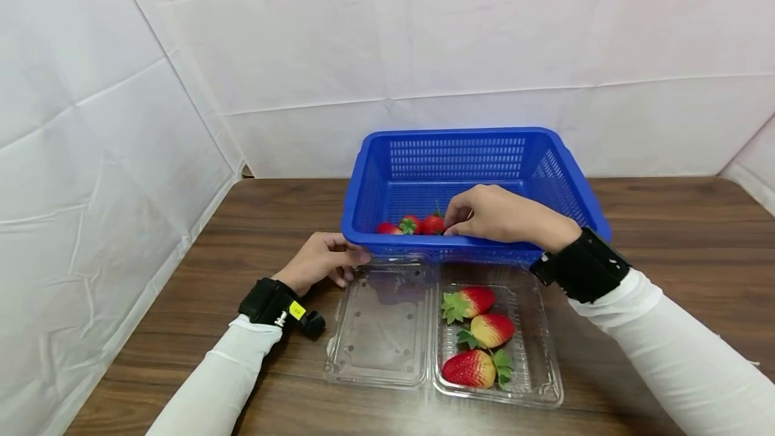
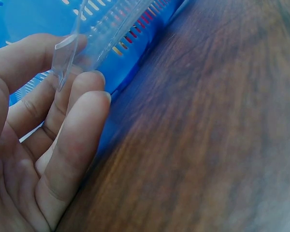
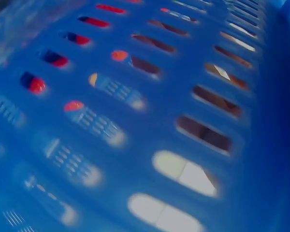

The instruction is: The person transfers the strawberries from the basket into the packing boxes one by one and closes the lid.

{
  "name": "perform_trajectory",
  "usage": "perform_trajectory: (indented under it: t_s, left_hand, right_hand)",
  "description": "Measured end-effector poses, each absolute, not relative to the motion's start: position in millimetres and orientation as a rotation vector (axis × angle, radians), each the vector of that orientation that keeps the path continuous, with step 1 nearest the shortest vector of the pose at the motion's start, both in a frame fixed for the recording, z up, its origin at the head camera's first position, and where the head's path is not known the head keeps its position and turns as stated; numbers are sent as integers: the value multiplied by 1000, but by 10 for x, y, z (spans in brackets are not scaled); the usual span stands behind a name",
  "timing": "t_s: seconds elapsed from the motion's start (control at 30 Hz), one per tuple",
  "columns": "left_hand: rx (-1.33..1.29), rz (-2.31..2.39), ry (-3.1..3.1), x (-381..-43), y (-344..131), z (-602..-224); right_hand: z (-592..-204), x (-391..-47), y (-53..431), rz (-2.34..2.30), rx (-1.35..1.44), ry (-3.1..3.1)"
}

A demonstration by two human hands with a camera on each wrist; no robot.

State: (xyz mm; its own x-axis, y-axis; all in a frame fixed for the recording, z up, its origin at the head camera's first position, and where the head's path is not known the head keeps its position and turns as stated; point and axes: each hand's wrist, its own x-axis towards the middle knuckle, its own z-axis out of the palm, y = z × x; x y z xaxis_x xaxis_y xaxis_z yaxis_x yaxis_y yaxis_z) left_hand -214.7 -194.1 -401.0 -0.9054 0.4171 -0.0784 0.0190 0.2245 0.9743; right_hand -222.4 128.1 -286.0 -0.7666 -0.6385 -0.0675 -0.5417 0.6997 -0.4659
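Observation:
My left hand [image 1: 323, 261] pinches the far left corner of a clear plastic clamshell container [image 1: 387, 318]. In the left wrist view, its plastic tab [image 2: 65, 60] sits between the fingers [image 2: 77, 140]. Bent over the blue basket's front rim, my right hand [image 1: 493, 215] has its fingertips against or right beside a red strawberry [image 1: 432, 225]. Whether they grip it is hidden. Another strawberry [image 1: 410, 224] and part of a third lie to its left. In the container's right half are three red-and-yellow strawberries: top [image 1: 477, 300], middle [image 1: 493, 330], bottom [image 1: 469, 369].
The blue slotted basket [image 1: 457, 239] stands directly behind the open clamshell, close to its far edge. Brown wooden tabletop [image 1: 678, 241] extends around both. White cloth walls [image 1: 460, 39] rise behind and at the sides. Basket slots [image 3: 203, 133] fill the right wrist view.

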Motion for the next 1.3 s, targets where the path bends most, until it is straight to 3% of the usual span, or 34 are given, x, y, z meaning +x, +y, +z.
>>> perform_trajectory:
  t_s: [1.3]
  left_hand:
    - [416, 1725, 2186, -2152, -1944, -4006]
  right_hand:
    - [-3009, -2422, 1292, -643, -894, 2476]
